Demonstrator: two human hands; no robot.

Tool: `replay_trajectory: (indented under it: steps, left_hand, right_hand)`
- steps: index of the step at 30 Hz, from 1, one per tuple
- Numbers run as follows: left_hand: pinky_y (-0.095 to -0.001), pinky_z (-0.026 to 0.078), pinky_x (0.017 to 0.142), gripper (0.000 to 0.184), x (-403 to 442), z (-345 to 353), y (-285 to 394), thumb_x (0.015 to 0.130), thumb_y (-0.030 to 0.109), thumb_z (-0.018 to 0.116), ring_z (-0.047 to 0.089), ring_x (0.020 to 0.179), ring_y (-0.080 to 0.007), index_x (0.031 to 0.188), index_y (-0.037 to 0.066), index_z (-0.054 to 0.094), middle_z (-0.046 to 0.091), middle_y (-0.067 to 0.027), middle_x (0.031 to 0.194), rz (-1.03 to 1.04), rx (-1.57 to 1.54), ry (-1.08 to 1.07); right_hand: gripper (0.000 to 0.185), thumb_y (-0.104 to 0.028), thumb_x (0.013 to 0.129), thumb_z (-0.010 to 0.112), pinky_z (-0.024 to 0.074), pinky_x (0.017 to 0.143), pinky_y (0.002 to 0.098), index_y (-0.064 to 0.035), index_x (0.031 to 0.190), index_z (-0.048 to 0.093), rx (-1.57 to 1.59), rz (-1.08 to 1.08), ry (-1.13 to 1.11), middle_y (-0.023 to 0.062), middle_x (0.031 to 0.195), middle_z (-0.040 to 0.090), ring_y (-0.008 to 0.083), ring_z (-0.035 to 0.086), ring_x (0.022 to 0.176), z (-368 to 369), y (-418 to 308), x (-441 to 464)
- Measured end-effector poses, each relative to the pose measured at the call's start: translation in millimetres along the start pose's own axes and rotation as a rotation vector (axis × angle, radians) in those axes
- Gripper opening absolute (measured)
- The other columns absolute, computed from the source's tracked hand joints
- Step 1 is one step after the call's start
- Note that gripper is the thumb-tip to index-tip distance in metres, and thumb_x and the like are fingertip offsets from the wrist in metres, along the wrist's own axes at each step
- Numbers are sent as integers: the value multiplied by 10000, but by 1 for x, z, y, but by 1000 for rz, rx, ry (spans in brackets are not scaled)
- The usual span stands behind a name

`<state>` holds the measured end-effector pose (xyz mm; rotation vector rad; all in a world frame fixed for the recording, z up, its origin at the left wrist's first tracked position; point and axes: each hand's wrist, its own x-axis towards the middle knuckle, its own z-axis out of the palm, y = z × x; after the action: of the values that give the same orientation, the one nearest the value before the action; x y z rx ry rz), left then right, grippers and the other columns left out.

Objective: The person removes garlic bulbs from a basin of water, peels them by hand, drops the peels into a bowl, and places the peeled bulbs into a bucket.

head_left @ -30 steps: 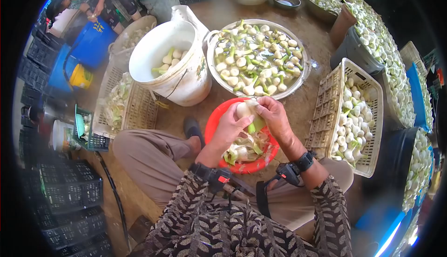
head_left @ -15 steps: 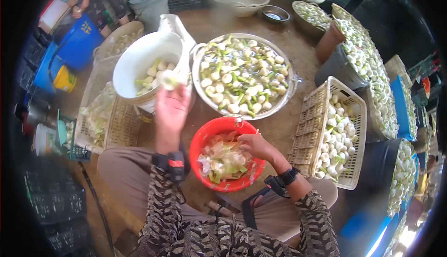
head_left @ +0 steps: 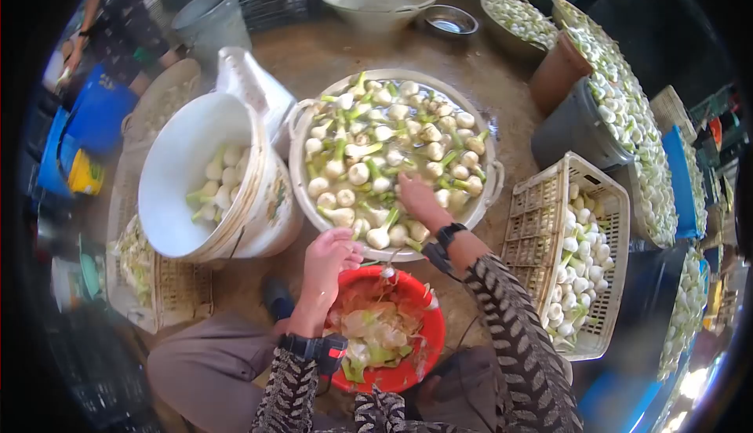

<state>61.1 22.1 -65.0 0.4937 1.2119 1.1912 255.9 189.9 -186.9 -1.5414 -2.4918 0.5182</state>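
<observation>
The right hand [head_left: 421,200] is down among the stalked bulbs [head_left: 358,173] in the wide basin [head_left: 299,170], its fingertips hidden, so whether it grasps one cannot be told. The left hand [head_left: 328,264] hangs just outside the basin's near rim, fingers loosely bent, with no bulb showing in it. Below the basin's near side, a red tub [head_left: 436,331] holds a heap of pale peelings [head_left: 372,331], suggesting that a number of bulbs have been stripped. Left of the basin, a white bucket [head_left: 273,205] contains a small pile of clean-looking bulbs [head_left: 227,176], apparently the finished ones, leaving much of its inside bare. The basin itself is crowded with bulbs in water, so by that measure far more seems left than done. Right of the basin, a slatted crate [head_left: 527,233] holds more white bulbs [head_left: 576,276]; whether they count as finished is unclear.
</observation>
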Motion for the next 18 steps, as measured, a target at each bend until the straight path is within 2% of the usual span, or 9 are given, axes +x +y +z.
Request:
replay_trajectory:
  steps: [2,3,5,7,9,12,15,17,18]
  left_hand:
    - [-228,495,574,242,6,4,1,807,75,547,604,651,-145,1035,-5,555,628,-104,802,-6,28,-53]
    - [-228,495,574,242,7,4,3,807,75,547,604,651,-145,1035,-5,555,628,-104,802,-18,34,-75]
    - [-249,506,603,240,7,1,6,815,59,527,609,661,-162,1047,0,537,628,-124,823,-39,60,-72]
    - [-224,492,580,242,12,-1,4,814,71,554,599,645,-141,1045,2,553,626,-106,803,-36,42,-62]
    - [-225,492,577,235,11,-8,0,810,59,553,592,634,-139,1038,2,550,623,-110,803,-53,26,-3]
    - [-231,500,579,225,13,-5,-10,801,47,553,593,634,-141,1019,-9,546,620,-115,802,-89,33,4]
    - [-224,498,578,227,16,7,-11,798,56,557,592,649,-131,1014,-15,545,619,-103,801,-105,52,-56]
    - [-215,491,567,234,14,13,-12,802,68,559,585,654,-123,1019,-19,541,615,-91,797,-86,55,-68]
    - [-237,506,586,219,13,14,-12,835,94,545,595,645,-132,1027,-12,545,615,-89,795,-53,81,-94]
  right_hand:
    - [287,-51,777,502,494,723,441,30,1050,471,-98,3,77,223,854,591,394,584,870,9,7,17]
    - [272,-60,790,475,491,720,437,25,1048,483,-59,100,-33,227,896,599,388,584,892,4,1,20]
    - [236,-78,792,469,494,683,446,18,1003,512,44,-51,-143,218,921,610,380,597,865,-11,7,33]
    - [208,-98,797,469,482,716,468,9,964,533,132,-61,48,215,933,621,377,611,818,-47,18,20]
    - [191,-121,808,472,477,723,480,13,923,547,-43,243,296,222,889,632,392,616,774,-69,62,12]
    - [163,-111,818,469,482,714,475,10,886,553,-86,334,351,231,867,634,386,621,791,-63,104,1]
    - [93,-131,753,567,502,624,400,-47,743,606,-455,553,425,156,744,648,320,641,718,-44,120,16]
    - [180,-130,766,550,509,640,430,10,863,608,-60,506,125,243,858,635,356,640,784,-48,123,20]
    - [250,-177,742,606,517,627,352,28,885,618,-116,432,51,240,833,636,304,656,735,-52,126,22]
